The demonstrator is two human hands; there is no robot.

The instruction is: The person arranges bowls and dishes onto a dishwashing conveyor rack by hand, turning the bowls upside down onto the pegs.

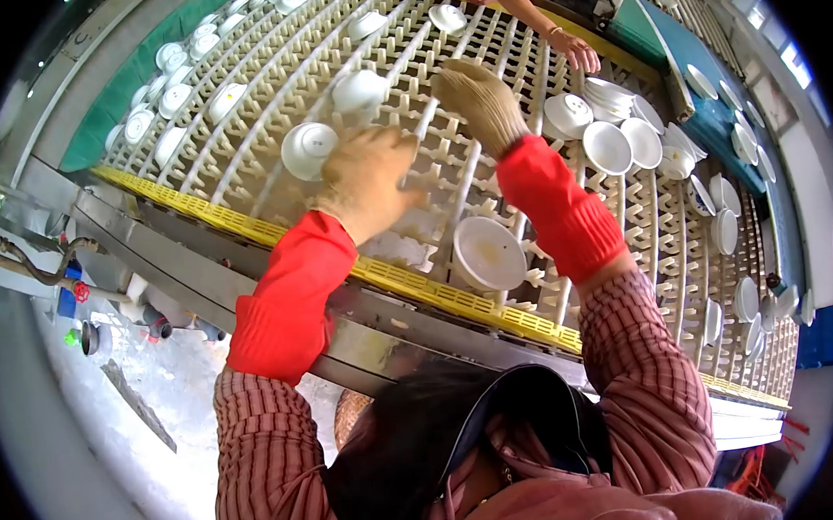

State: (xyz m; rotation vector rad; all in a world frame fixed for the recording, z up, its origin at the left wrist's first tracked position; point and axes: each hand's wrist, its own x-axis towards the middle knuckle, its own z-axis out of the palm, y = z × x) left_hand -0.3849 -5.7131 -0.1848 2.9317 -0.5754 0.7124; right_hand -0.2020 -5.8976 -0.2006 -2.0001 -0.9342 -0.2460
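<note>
My left hand (371,182), in a tan glove with a red sleeve cover, is over the white peg conveyor with its thumb and fingers apart. Right beside it lies an upturned white bowl (309,152); whether they touch is unclear. Another white bowl (360,91), slightly blurred, rests just beyond. My right hand (480,105), gloved the same way, hovers farther right with fingers pointing left; its fingertips are turned away and nothing shows in it. Nearest the front edge, a white bowl (490,254) sits with its hollow side up between my forearms.
The peg conveyor (269,188) has a yellow edge strip (438,293) along my side. Several bowls (175,100) lie at far left. Stacked dishes (607,101) and loose bowls crowd the right. Another person's hand (575,50) reaches in from the far side. A blue-green belt (713,113) carries dishes.
</note>
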